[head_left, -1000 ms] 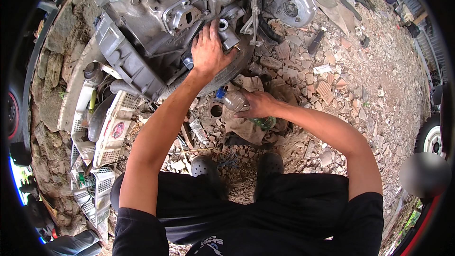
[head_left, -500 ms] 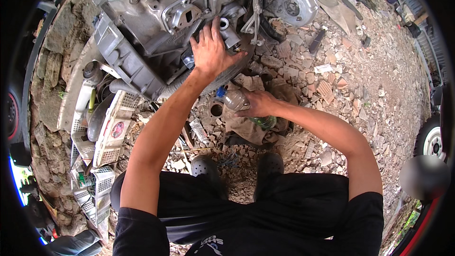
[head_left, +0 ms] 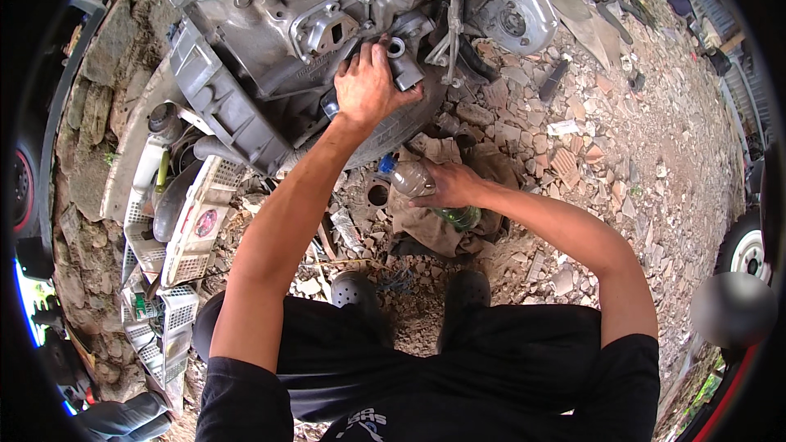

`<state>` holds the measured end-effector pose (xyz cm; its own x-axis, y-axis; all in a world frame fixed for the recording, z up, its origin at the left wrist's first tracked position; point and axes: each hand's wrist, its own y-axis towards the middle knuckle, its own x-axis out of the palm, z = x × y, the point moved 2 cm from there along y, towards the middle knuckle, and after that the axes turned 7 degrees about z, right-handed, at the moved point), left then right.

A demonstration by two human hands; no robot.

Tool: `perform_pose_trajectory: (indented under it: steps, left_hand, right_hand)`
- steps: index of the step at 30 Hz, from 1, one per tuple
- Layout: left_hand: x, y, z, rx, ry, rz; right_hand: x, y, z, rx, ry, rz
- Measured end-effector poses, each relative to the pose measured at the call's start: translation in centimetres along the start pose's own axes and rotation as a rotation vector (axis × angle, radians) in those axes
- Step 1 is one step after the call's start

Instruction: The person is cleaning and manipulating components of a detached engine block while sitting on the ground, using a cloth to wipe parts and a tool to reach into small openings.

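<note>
My left hand (head_left: 366,86) rests against the lower side of a grey metal engine (head_left: 307,20). Its fingers bend over a short cylindrical metal housing (head_left: 405,65), which lies between forefinger and thumb; the fingertips are partly hidden in shadow. Lower and to the right, my right hand (head_left: 449,184) is closed round a clear plastic bottle (head_left: 412,178) with a blue cap, tilted with the cap toward the upper left. Green plastic (head_left: 463,217) shows past that hand; whether it is part of the same bottle I cannot tell. Beneath lies a brown cloth (head_left: 417,225).
Under the engine is a black tyre (head_left: 401,133). A broken white plastic grille or crate (head_left: 196,225) stands at the left beside a stone wall (head_left: 86,155). Rubble (head_left: 573,164) covers the ground. A metal ring (head_left: 377,193) lies left of the cloth. My shoes (head_left: 467,288) are close by.
The fingers of my left hand have bent more over the cylindrical housing. My right hand keeps its hold on the bottle. The whole view has shifted slightly.
</note>
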<state>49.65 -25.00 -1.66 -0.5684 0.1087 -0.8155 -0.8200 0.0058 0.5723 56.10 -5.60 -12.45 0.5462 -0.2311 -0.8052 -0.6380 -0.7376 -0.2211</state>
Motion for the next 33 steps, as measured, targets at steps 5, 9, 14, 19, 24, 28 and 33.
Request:
perform_pose_trajectory:
  steps: [5,9,14,19,24,28,33]
  left_hand:
    - [0.5,-0.3,-0.1,0.012,-0.007,0.047]
    - [-0.1,-0.7,0.0,0.015,-0.046,0.003]
    - [-0.2,-1.3,0.1,0.034,-0.031,-0.002]
    - [-0.1,-1.1,-0.5,0.064,-0.030,0.003]
    - [-0.5,-1.1,0.1,0.066,-0.044,0.025]
    - [-0.4,-0.9,-0.5,0.068,-0.046,0.006]
    - [-0.1,-0.7,-0.5,0.051,-0.052,-0.040]
  right_hand:
    - [0.8,0.6,0.7,-0.031,-0.058,0.022]
    - [1.0,0.4,0.8,-0.061,-0.037,0.059]
    - [0.3,0.2,0.4,-0.040,-0.002,0.030]
    - [0.7,0.4,0.6,-0.062,-0.013,0.044]
    - [0.5,0.2,0.6,-0.073,-0.027,0.065]
    - [0.2,0.2,0.0,-0.027,-0.028,0.009]
    - [-0.7,0.1,-0.5,0.024,-0.014,-0.067]
